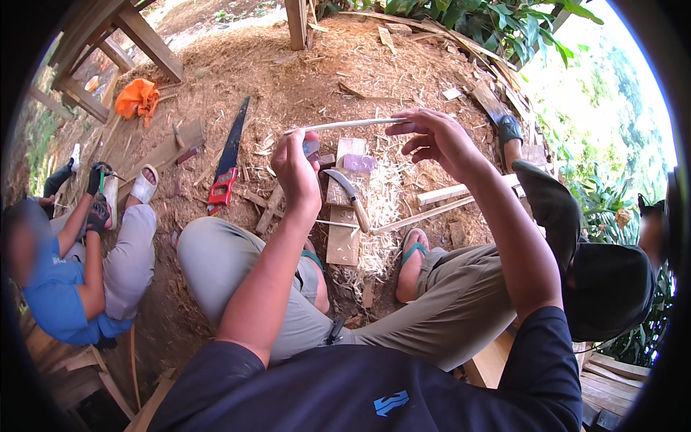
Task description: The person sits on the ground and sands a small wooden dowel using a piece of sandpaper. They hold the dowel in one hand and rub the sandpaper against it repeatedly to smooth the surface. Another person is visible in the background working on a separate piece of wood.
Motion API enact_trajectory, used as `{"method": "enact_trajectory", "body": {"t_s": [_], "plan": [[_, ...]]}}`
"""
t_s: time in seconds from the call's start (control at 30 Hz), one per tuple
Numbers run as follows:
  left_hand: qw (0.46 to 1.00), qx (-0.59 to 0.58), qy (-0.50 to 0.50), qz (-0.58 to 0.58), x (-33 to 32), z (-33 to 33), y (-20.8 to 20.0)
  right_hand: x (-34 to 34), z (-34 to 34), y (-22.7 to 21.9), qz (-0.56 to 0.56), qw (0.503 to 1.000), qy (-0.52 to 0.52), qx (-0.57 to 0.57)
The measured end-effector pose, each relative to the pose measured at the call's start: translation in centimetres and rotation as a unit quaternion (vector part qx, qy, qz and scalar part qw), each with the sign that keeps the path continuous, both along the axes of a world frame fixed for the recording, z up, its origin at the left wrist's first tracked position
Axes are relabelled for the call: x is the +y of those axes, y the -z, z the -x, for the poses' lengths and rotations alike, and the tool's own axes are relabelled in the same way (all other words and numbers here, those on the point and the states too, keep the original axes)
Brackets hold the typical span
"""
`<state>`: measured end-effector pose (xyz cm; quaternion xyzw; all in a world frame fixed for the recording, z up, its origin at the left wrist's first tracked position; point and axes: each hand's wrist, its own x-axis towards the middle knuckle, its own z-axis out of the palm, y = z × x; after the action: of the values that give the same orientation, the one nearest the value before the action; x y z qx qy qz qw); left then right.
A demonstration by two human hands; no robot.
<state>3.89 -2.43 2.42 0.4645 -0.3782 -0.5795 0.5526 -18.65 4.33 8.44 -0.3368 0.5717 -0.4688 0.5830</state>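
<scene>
A thin, pale wooden stick (345,125) is held up crosswise in front of me, over the work spot. My left hand (296,173) is closed on its left end, pinching it between thumb and fingers. At the other end, my right hand (437,140) has its index finger and thumb at the tip, the other fingers loosely curled. Below the stick, a knife (361,214) with a curved blade and wooden handle lies on a wooden board (342,248). Just beyond it sits a purplish block (360,163), with pale shavings (385,198) alongside.
On the left lies a handsaw (223,183) with a red handle, near an orange cloth (137,99). A gloved person in blue (68,302) sits at the left; another person in a dark cap (612,291) is close on my right. Wood strips (450,192) lie right of the shavings.
</scene>
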Motion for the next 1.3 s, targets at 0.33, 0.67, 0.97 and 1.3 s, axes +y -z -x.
{"method": "enact_trajectory", "body": {"t_s": [0.33,0.67,0.97,1.3], "plan": [[0.999,-0.004,-0.01,-0.04,0.3,0.0,-0.9,0.3,0.0,0.0,0.023,0.999,-0.038,0.016],[1.0,0.013,-0.017,-0.021,-0.3,0.0,0.3,0.4,-0.3,0.1,0.02,0.998,-0.042,0.035],[1.0,0.002,0.005,-0.003,-0.1,0.3,0.0,0.2,0.3,0.5,-0.004,0.998,-0.045,0.043],[0.999,-0.01,0.033,-0.007,0.0,0.3,0.3,0.1,0.1,-0.3,-0.011,0.998,0.021,-0.053]]}}
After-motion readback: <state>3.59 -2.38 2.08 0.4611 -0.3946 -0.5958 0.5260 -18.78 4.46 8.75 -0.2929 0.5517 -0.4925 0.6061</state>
